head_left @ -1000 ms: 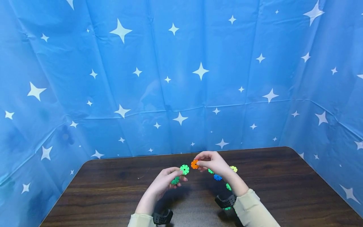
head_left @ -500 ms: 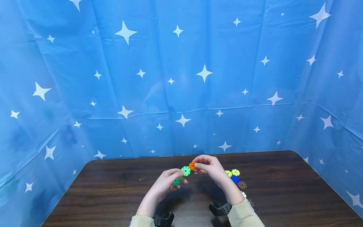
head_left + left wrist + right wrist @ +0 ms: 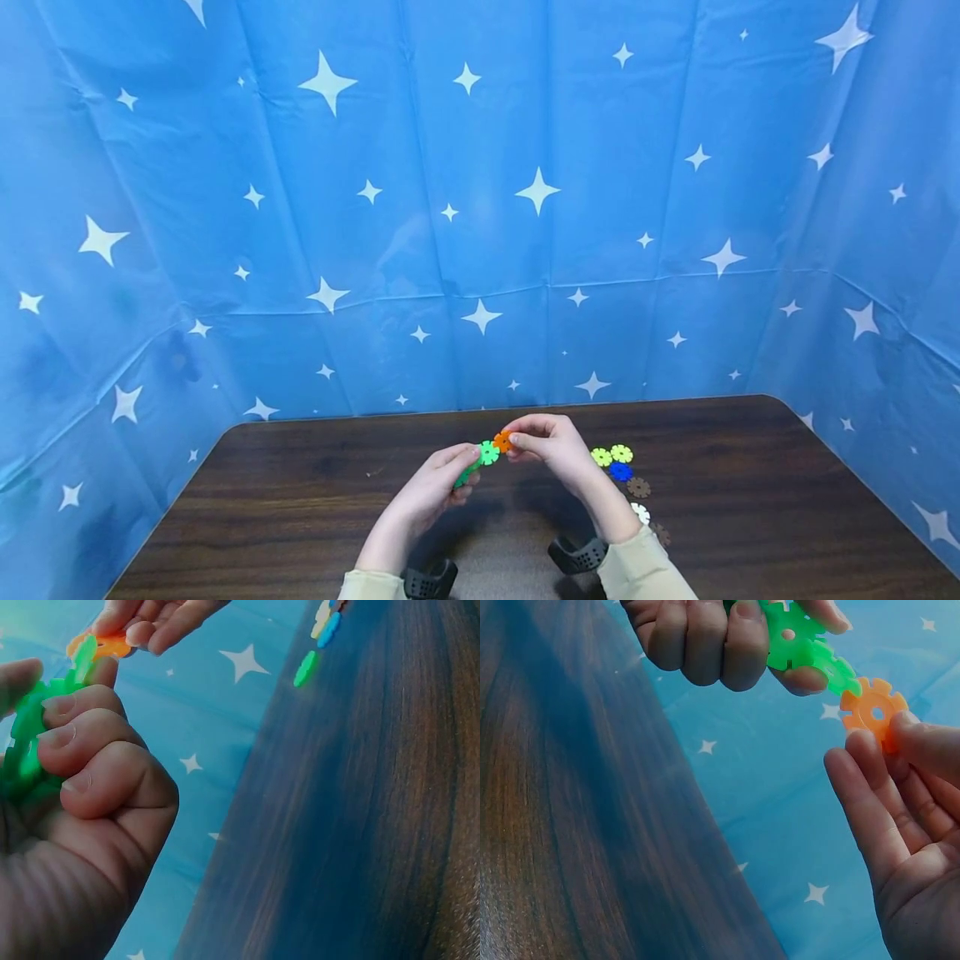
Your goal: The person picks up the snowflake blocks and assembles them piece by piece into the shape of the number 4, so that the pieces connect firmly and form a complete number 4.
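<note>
My left hand (image 3: 435, 485) grips joined green snowflake discs (image 3: 489, 452), its fingers curled round them in the left wrist view. Between thumb and fingertips, my right hand (image 3: 553, 450) pinches an orange notched disc (image 3: 871, 709). In the right wrist view the orange disc meets the edge of the outermost green disc (image 3: 835, 669); whether their slots interlock I cannot tell. Both hands are raised above the dark wooden table (image 3: 315, 500). Part of the green pieces is hidden by the left fingers.
Right of the right hand lie loose discs: yellow-green ones (image 3: 621, 453), a blue one (image 3: 620, 472), a brown one (image 3: 638, 487) and a white one (image 3: 640, 512). A blue star-printed curtain (image 3: 480, 250) hangs behind the table's far edge.
My right hand has brought the orange disc leftward, from a gap beside the green discs to contact with them. My left hand has stayed almost in place and still grips the green discs.
</note>
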`<state>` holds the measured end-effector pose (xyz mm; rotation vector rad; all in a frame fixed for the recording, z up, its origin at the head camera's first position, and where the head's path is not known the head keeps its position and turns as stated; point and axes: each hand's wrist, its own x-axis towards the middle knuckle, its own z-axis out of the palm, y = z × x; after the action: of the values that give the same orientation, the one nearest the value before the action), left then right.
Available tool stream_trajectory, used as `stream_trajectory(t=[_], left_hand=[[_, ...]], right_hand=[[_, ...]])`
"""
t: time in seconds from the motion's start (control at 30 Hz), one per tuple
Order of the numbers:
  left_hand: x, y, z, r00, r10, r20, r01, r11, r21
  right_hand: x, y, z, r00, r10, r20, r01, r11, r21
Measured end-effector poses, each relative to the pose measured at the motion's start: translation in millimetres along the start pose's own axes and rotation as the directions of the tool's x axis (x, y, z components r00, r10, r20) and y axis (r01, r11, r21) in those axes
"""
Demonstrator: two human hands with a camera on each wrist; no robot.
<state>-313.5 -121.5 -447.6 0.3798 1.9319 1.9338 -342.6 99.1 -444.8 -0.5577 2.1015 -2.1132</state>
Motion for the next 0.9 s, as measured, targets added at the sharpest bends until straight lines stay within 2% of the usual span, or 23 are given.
stream_trajectory(t=[0.6,0.73,0.9], left_hand=[[2.8,-3.4,-0.7,1.0,-0.001,0.025,0.002,0.999,-0.047],[1.4,-2.8,-1.5,0.999,-0.022,0.04,0.024,0.998,-0.053],[-1.6,1.5,-1.5,0.993,-0.063,0.095,0.071,0.994,-0.085]], right_hand=[[-0.2,1,5,1.0,0.0,-0.012,0.0,0.999,0.046],[-0.3,-3,5,1.0,-0.024,0.004,0.024,1.0,-0.017],[-4.0,-15,5,0.998,-0.048,0.034,0.052,0.989,-0.136]])
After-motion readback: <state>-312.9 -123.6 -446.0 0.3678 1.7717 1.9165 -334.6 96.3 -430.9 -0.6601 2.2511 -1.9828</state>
